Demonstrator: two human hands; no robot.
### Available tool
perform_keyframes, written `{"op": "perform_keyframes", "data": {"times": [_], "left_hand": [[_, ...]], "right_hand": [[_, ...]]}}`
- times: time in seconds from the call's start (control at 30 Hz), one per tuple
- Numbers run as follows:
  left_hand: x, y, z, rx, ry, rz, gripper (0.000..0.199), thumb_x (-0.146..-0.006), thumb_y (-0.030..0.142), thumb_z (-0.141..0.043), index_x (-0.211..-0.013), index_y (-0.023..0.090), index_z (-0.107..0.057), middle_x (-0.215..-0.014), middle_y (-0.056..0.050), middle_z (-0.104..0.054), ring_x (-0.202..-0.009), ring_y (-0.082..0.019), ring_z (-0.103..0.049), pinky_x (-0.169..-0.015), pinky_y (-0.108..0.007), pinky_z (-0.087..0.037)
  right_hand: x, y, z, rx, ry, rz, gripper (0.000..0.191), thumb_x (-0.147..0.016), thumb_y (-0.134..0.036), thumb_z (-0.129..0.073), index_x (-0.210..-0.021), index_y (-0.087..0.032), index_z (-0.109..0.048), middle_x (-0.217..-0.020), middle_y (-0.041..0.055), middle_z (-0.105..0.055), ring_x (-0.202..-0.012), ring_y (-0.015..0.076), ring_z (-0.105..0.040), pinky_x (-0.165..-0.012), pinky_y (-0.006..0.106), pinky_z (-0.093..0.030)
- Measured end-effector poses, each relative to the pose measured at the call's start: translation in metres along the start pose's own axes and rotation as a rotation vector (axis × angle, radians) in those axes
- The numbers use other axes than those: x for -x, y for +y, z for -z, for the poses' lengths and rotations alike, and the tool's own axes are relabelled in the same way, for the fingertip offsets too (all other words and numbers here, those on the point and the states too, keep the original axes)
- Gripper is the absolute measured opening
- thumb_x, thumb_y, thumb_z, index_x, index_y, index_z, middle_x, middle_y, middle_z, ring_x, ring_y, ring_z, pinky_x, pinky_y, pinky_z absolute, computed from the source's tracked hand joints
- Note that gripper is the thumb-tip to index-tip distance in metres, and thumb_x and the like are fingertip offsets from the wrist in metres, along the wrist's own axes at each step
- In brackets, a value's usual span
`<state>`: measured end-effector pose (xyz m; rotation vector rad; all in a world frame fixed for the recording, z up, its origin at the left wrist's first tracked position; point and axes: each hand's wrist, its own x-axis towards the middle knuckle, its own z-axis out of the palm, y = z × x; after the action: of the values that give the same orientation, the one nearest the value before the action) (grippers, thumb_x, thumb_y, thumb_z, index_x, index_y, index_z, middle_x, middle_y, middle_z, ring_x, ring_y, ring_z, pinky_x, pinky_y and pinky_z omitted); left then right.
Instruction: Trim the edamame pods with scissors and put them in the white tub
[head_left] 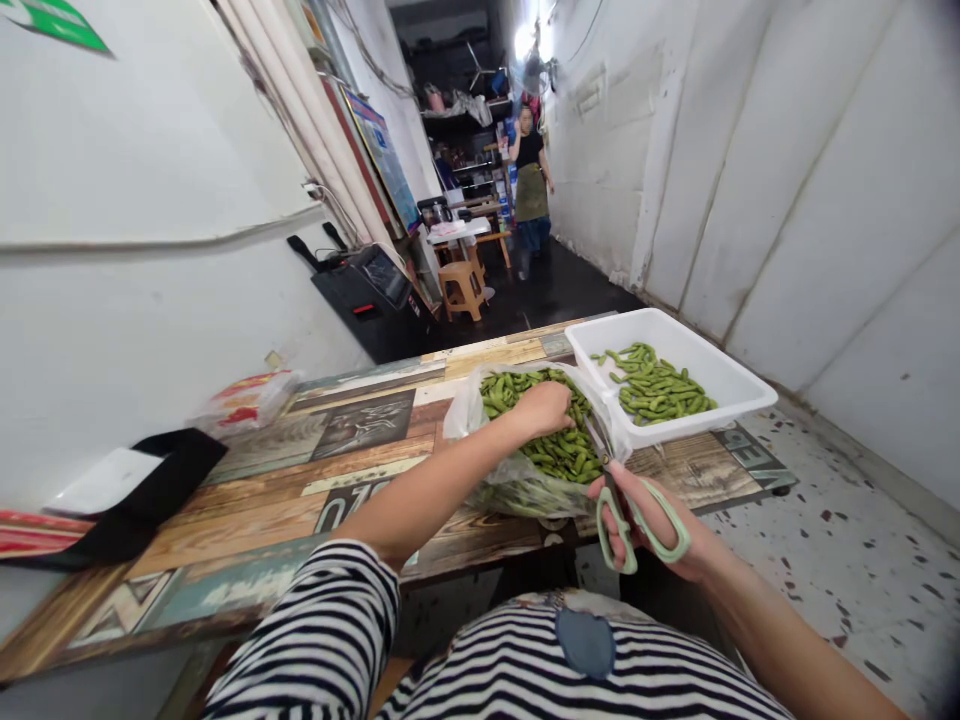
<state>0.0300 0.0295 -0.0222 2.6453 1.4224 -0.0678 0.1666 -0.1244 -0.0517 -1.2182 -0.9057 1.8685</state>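
Observation:
A clear plastic bag (pixel 463 405) full of green edamame pods (pixel 517 385) lies open near the table's front edge. My left hand (pixel 545 408) reaches over the pods with its fingers curled and closed. The fingertips point down among the pods, and whatever they grip is hidden. In my right hand (pixel 649 515) is a pair of scissors (pixel 675 540) with pale green handles. Their blades point up and away from me at the bag's right side, close to my left hand. A white plastic tray (pixel 739 392) behind and right of the bag holds loose edamame pods (pixel 660 385).
The wood-patterned table (pixel 247 520) bears a plastic packet (pixel 247 400) and a black strap-like item (pixel 161 480) on the left. Beyond stand a black machine (pixel 375 300), an orange stool (pixel 461 290) and a person in an apron (pixel 532 190). A wall closes the right side.

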Motion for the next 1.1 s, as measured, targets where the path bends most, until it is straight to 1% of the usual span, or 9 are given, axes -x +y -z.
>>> {"op": "perform_keyframes", "data": {"times": [0.1,0.17,0.27,0.37,0.47,0.6,0.77,0.97,1.1], "left_hand": [[0.004,-0.003,0.002,-0.011,0.05,-0.085,0.018,-0.074,0.026,-0.06,-0.081,0.012,-0.068,-0.089,-0.013,-0.068,-0.089,-0.024,-0.062,-0.079,-0.031,-0.046],[0.009,-0.007,0.005,0.074,0.151,-0.074,0.018,-0.078,0.023,-0.053,-0.075,0.011,-0.067,-0.085,-0.012,-0.068,-0.087,-0.023,-0.063,-0.081,-0.032,-0.047],[0.018,-0.013,0.011,0.529,0.221,0.066,0.019,-0.082,0.019,-0.048,-0.074,0.011,-0.063,-0.074,-0.009,-0.068,-0.074,-0.018,-0.065,-0.075,-0.031,-0.051],[0.028,-0.013,0.013,1.124,0.109,0.236,0.012,-0.083,0.017,-0.051,-0.077,0.01,-0.058,-0.065,-0.005,-0.066,-0.061,-0.013,-0.064,-0.065,-0.029,-0.054],[0.039,-0.006,0.011,1.392,0.037,0.317,0.011,-0.08,0.014,-0.06,-0.073,0.008,-0.054,-0.061,-0.005,-0.065,-0.055,-0.012,-0.064,-0.059,-0.027,-0.054],[0.051,0.003,0.005,1.405,0.011,0.346,0.012,-0.082,0.013,-0.057,-0.072,0.009,-0.052,-0.059,-0.003,-0.064,-0.051,-0.01,-0.062,-0.053,-0.023,-0.052],[0.056,0.002,-0.002,1.14,0.033,0.258,0.018,-0.083,0.025,-0.055,-0.071,0.011,-0.056,-0.052,0.001,-0.058,-0.036,-0.006,-0.049,-0.038,-0.017,-0.038],[0.057,-0.007,-0.008,0.914,0.121,0.182,0.027,-0.076,0.038,-0.06,-0.076,0.012,-0.067,-0.046,0.004,-0.054,-0.037,-0.006,-0.044,-0.04,-0.018,-0.033],[0.056,-0.011,-0.006,0.932,0.07,0.219,0.021,-0.077,0.033,-0.06,-0.075,0.012,-0.065,-0.047,0.003,-0.056,-0.035,-0.006,-0.045,-0.038,-0.017,-0.031]], "right_hand": [[0.0,-0.001,0.001,0.007,0.009,0.0,0.044,-0.082,-0.061,-0.044,-0.085,-0.018,-0.052,-0.047,-0.0054,-0.051,-0.033,0.0118,-0.05,-0.037,0.025,-0.044],[-0.001,-0.001,0.001,0.01,-0.001,0.008,0.044,-0.082,-0.061,-0.044,-0.086,-0.017,-0.052,-0.048,-0.0053,-0.051,-0.034,0.0117,-0.05,-0.037,0.025,-0.044],[-0.003,-0.001,-0.001,0.02,-0.039,0.003,0.045,-0.082,-0.061,-0.043,-0.086,-0.017,-0.052,-0.05,-0.0044,-0.053,-0.035,0.0124,-0.052,-0.037,0.025,-0.044],[-0.007,-0.003,-0.005,0.042,-0.063,-0.003,0.045,-0.084,-0.061,-0.041,-0.088,-0.017,-0.051,-0.051,-0.0038,-0.054,-0.038,0.0133,-0.055,-0.038,0.024,-0.043],[-0.011,-0.005,-0.009,0.081,-0.075,0.024,0.047,-0.084,-0.062,-0.039,-0.089,-0.017,-0.051,-0.052,-0.004,-0.055,-0.039,0.0132,-0.056,-0.039,0.023,-0.042],[-0.014,-0.008,-0.015,0.131,-0.069,0.066,0.048,-0.083,-0.063,-0.039,-0.089,-0.017,-0.051,-0.05,-0.0037,-0.055,-0.038,0.0131,-0.055,-0.039,0.023,-0.04],[-0.014,-0.008,-0.019,0.185,-0.012,0.067,0.047,-0.082,-0.065,-0.038,-0.081,-0.019,-0.048,-0.041,-0.0052,-0.05,-0.034,0.0134,-0.052,-0.036,0.022,-0.038],[-0.02,-0.001,-0.017,0.23,0.037,0.083,0.046,-0.078,-0.065,-0.046,-0.079,-0.019,-0.048,-0.042,-0.0069,-0.047,-0.029,0.0115,-0.048,-0.029,0.021,-0.037],[-0.022,0.002,-0.016,0.234,0.07,0.044,0.046,-0.077,-0.064,-0.047,-0.078,-0.018,-0.05,-0.041,-0.0076,-0.044,-0.026,0.0097,-0.042,-0.027,0.022,-0.038]]}}
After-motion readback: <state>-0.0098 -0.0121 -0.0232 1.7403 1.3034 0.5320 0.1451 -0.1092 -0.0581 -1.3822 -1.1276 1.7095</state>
